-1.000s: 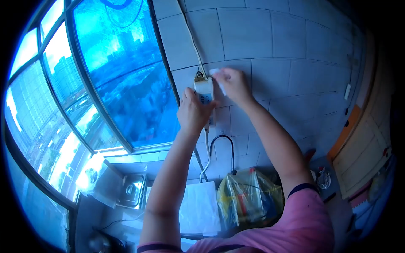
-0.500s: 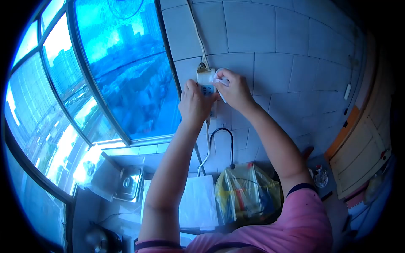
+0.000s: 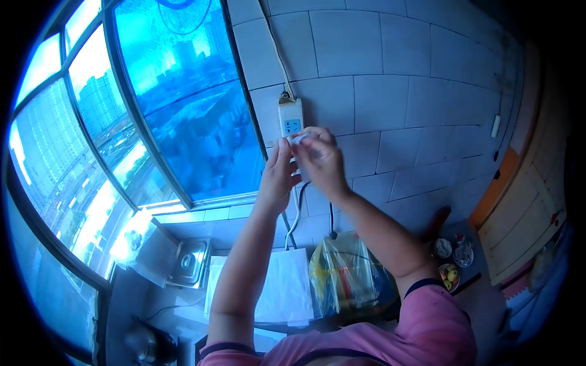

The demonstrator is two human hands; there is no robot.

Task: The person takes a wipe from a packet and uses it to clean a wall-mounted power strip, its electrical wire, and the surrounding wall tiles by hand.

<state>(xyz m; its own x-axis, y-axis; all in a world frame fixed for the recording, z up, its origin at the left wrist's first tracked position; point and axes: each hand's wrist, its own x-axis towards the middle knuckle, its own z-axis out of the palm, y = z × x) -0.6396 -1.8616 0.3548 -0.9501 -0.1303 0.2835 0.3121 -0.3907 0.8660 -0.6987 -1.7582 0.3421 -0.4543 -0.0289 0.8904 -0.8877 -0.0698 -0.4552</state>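
A white power strip (image 3: 290,113) hangs upright on the tiled wall, with a cable running up from its top and its lower part hidden behind the hands. My right hand (image 3: 321,160) pinches a small white cloth or tissue (image 3: 298,139) just in front of the strip. Close beside it on the left, my left hand (image 3: 279,174) has its fingers pointing up, thumb and fingertips at the edge of the white piece; whether it grips the piece cannot be made out.
Windows (image 3: 177,104) fill the left side. Below are a lidded metal container (image 3: 190,263), a white covered surface (image 3: 284,287), a yellowish plastic bag (image 3: 345,274), a dark pot (image 3: 149,344) and a bowl of fruit (image 3: 450,276). Cables hang under the strip.
My right hand has moved down and left from the strip's upper part with the white piece. My left hand has come off the strip's side, and both hands now meet lower down.
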